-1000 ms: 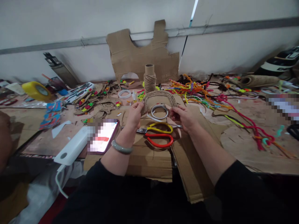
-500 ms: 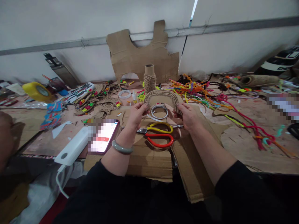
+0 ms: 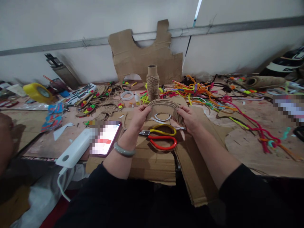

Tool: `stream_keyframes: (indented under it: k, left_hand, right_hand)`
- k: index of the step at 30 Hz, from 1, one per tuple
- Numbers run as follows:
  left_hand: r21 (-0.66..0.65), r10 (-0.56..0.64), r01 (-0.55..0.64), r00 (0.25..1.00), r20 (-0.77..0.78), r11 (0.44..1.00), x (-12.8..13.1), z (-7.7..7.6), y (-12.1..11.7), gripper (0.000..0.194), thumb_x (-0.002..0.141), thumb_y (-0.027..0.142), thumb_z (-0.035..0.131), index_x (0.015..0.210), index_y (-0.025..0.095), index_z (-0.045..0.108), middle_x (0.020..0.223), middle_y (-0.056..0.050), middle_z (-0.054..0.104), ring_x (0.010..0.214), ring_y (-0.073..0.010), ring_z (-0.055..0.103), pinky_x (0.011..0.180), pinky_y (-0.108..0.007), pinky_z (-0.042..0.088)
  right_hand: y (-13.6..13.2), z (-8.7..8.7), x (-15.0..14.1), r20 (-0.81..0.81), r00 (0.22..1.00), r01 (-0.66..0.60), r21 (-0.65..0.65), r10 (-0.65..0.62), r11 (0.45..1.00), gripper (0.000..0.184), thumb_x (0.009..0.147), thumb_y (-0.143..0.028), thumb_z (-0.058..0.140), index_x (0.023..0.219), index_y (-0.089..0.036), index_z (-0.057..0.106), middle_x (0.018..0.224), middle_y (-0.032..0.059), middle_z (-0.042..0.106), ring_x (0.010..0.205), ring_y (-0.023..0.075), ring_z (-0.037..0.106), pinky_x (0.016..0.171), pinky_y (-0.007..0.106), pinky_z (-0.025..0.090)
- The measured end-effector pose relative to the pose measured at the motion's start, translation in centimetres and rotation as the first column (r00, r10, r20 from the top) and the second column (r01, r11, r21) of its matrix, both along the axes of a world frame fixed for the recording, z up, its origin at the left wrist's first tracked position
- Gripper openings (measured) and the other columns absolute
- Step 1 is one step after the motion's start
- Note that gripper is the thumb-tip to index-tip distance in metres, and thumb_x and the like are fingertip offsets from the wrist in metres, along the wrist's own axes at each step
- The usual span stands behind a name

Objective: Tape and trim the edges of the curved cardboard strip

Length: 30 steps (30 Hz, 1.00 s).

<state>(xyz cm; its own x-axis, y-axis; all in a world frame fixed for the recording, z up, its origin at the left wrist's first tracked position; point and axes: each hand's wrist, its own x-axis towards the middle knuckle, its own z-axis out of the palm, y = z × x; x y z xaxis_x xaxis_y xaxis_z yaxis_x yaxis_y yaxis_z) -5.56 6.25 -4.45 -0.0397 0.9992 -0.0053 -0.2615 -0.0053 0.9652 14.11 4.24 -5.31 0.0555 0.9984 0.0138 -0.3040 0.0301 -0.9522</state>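
Note:
An arch of several rows of jute twine (image 3: 163,102) spans between my hands over the work surface. My left hand (image 3: 140,117) pinches its left end, and my right hand (image 3: 188,117) grips the right end. Partly hidden below the arch lies a white ring (image 3: 162,119). Nearer to me rests a pair of scissors (image 3: 163,142) with one yellow and one red handle, on cardboard (image 3: 152,169). Just beyond the arch stands a cardboard tube wound with twine (image 3: 152,87).
A phone (image 3: 105,139) and a white power strip (image 3: 74,148) lie at left, near twine pieces with coloured flowers (image 3: 89,107). Colourful cords (image 3: 197,87) are heaped at right. Yellow tape (image 3: 38,92) sits far left. Another person's arm (image 3: 5,139) shows at the left edge.
The twine arch has come down and tilted towards me, so it now covers part of the white ring and uncovers more of the twine-wound tube. Both hands keep hold of it.

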Motion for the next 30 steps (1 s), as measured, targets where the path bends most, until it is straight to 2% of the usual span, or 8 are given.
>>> stream_keyframes:
  k: [3, 7, 10, 13, 18, 23, 30]
  left_hand:
    - [-0.022, 0.003, -0.003, 0.999, -0.038, 1.000, -0.1, -0.3, 0.2, 0.025, 0.059, 0.030, 0.079, 0.064, 0.015, 0.060, 0.054, 0.005, 0.054, 0.049, -0.0048, 0.044, 0.049, -0.018, 0.033]
    - [-0.050, -0.033, 0.030, 0.998, -0.055, 0.998, 0.0, -0.2, 0.0, 0.025, 0.062, 0.032, 0.079, 0.064, 0.016, 0.059, 0.054, 0.005, 0.052, 0.048, -0.0061, 0.044, 0.048, -0.019, 0.032]
    - [-0.020, -0.064, 0.061, 0.986, -0.151, 0.998, 0.1, 0.3, -0.5, 0.027, 0.064, 0.035, 0.078, 0.062, 0.015, 0.061, 0.054, 0.004, 0.052, 0.049, -0.0063, 0.042, 0.048, -0.020, 0.030]
    - [0.030, -0.095, 0.106, 0.963, -0.251, 0.994, 0.1, 0.8, -0.8, 0.027, 0.065, 0.037, 0.077, 0.061, 0.015, 0.063, 0.055, 0.004, 0.052, 0.051, -0.0068, 0.041, 0.049, -0.020, 0.030]
    - [0.006, -0.094, 0.096, 0.983, -0.156, 0.995, 0.1, 0.9, -0.8, 0.032, 0.061, 0.042, 0.080, 0.065, 0.015, 0.063, 0.060, 0.003, 0.056, 0.056, -0.0081, 0.046, 0.053, -0.020, 0.036]
    - [-0.016, -0.152, 0.151, 0.986, -0.070, 0.988, 0.0, 0.5, -0.5, 0.034, 0.058, 0.044, 0.080, 0.069, 0.015, 0.065, 0.064, 0.003, 0.059, 0.059, -0.0089, 0.050, 0.057, -0.021, 0.040]
    - [0.029, -0.045, 0.049, 0.991, -0.124, 0.998, -0.1, 0.0, -0.2, 0.018, 0.064, 0.031, 0.074, 0.067, 0.015, 0.067, 0.063, 0.003, 0.060, 0.060, -0.0086, 0.049, 0.059, -0.021, 0.040]
  right_hand:
    - [-0.2, 0.1, -0.2, 0.013, 1.000, -0.019, 0.000, 0.019, 1.000, 0.029, 0.056, -0.038, 0.077, 0.073, -0.021, 0.060, 0.063, -0.0060, 0.061, 0.053, 0.0083, 0.055, 0.051, 0.021, 0.046]
    - [-0.1, 0.0, -0.1, 0.068, 0.998, 0.011, 0.024, -0.013, 1.000, 0.028, 0.057, -0.039, 0.075, 0.074, -0.021, 0.060, 0.062, -0.0066, 0.059, 0.051, 0.0077, 0.051, 0.049, 0.020, 0.042]
    - [0.1, -0.2, 0.1, 0.110, 0.994, -0.002, 0.039, -0.002, 0.999, 0.026, 0.059, -0.039, 0.074, 0.075, -0.021, 0.063, 0.065, -0.0059, 0.060, 0.054, 0.0080, 0.052, 0.051, 0.021, 0.042]
    - [0.1, -0.2, 0.3, 0.163, 0.987, -0.016, 0.045, 0.008, 0.999, 0.024, 0.060, -0.038, 0.073, 0.075, -0.021, 0.065, 0.064, -0.0057, 0.059, 0.053, 0.0074, 0.048, 0.049, 0.020, 0.038]
    - [0.0, 0.1, 0.2, 0.192, 0.981, -0.001, 0.069, -0.012, 0.998, 0.022, 0.059, -0.038, 0.073, 0.071, -0.020, 0.066, 0.065, -0.0045, 0.059, 0.055, 0.0082, 0.047, 0.051, 0.021, 0.037]
    - [0.0, 0.1, 0.3, 0.263, 0.964, -0.080, 0.121, 0.046, 0.989, 0.021, 0.062, -0.039, 0.073, 0.066, -0.020, 0.066, 0.072, -0.0013, 0.062, 0.065, 0.0111, 0.052, 0.059, 0.023, 0.042]
    - [0.1, -0.1, 0.3, 0.278, 0.956, -0.141, 0.139, 0.098, 0.980, 0.018, 0.064, -0.038, 0.071, 0.066, -0.021, 0.066, 0.062, -0.0033, 0.056, 0.056, 0.0102, 0.046, 0.049, 0.021, 0.036]
